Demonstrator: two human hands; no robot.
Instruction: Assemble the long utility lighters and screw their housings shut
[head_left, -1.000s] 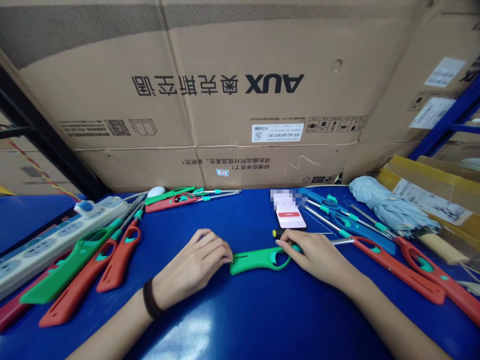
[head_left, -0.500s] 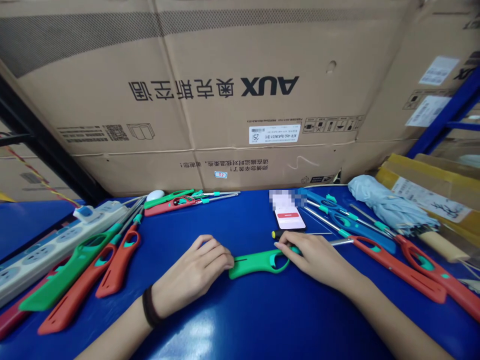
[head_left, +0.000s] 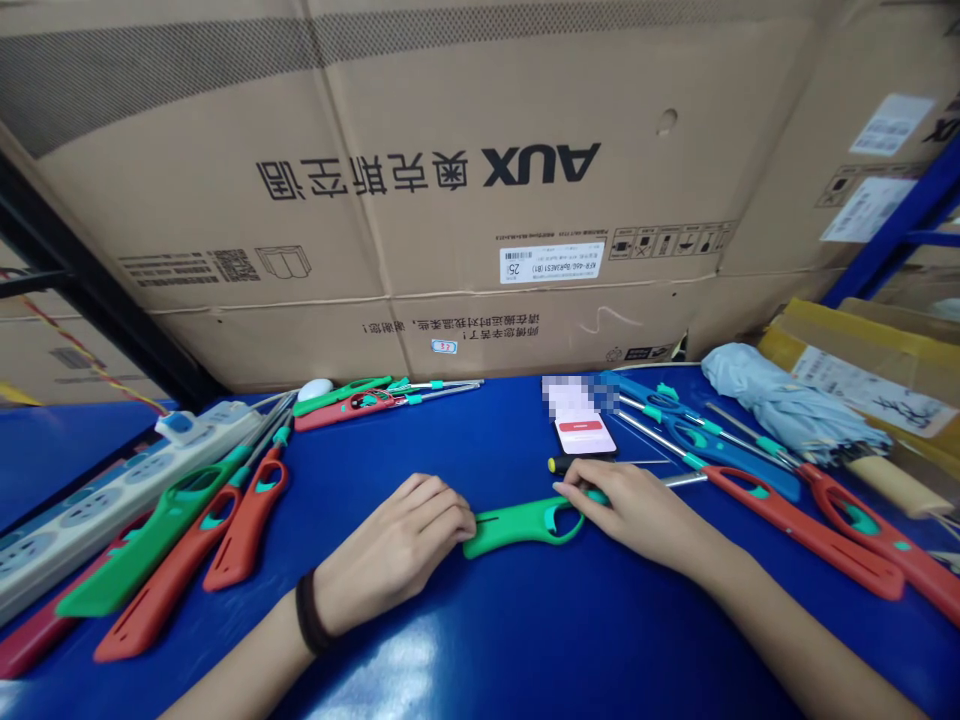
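Observation:
A green long-nosed lighter (head_left: 517, 527) lies level across the blue table in front of me, with a teal trigger in its loop. My left hand (head_left: 409, 530), fingers curled, pinches the butt end of its handle. At the other end my right hand (head_left: 622, 505) is closed round the neck just past the trigger loop. That hand covers part of the nozzle; a metal rod shows beyond it. Right behind the right hand lies a screwdriver (head_left: 556, 465) with a black and yellow handle. A phone (head_left: 586, 434) with a lit screen rests behind that.
Several lighters, one of them green (head_left: 127, 565), lean by a white power strip (head_left: 82, 510) on the left. An opened red lighter (head_left: 345, 408) lies at the back. More red lighters (head_left: 810, 530) and a folded umbrella (head_left: 787, 405) lie right. A cardboard box (head_left: 420, 240) walls the back.
Both hands keep their hold on the green lighter. The whole view has shifted slightly, so things sit a little further right in the picture.

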